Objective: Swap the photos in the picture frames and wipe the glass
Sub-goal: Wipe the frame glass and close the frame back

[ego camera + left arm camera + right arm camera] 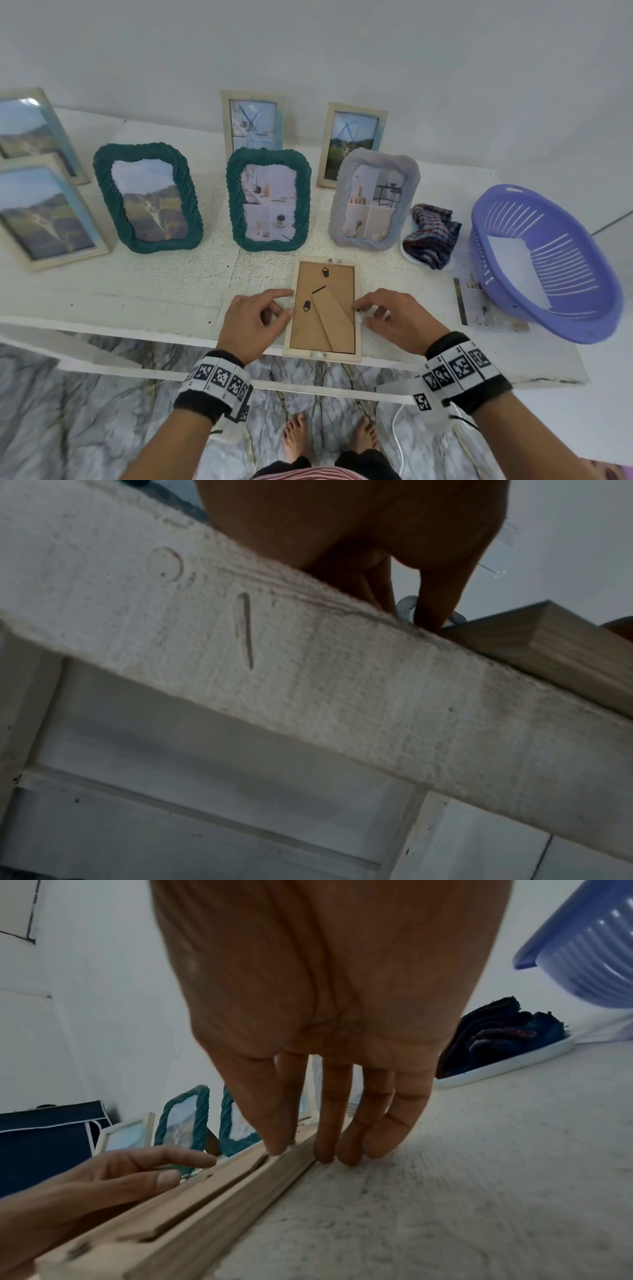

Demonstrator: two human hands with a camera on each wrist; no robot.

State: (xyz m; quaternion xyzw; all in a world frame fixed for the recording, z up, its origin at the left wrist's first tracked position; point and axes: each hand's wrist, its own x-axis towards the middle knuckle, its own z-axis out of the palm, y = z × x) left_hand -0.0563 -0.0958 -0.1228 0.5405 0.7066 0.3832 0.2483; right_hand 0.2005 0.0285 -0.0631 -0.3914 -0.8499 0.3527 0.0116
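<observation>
One white table (154,294) stands against a white wall; marbled floor lies below. Upright frames line its rear. The face-down frame (323,310) overhangs the near edge. Left hand (255,323) and right hand (394,317), fingers bent, touch its side rails. A purple basket (548,260) overhangs the right end.

The head camera is looking down at the bench (137,291); both wrist cameras are looking along it closely, sharing the face-down frame (212,1191).

text: none readable | wristbands (219,376): square black-and-white marker codes only, no letters
</observation>
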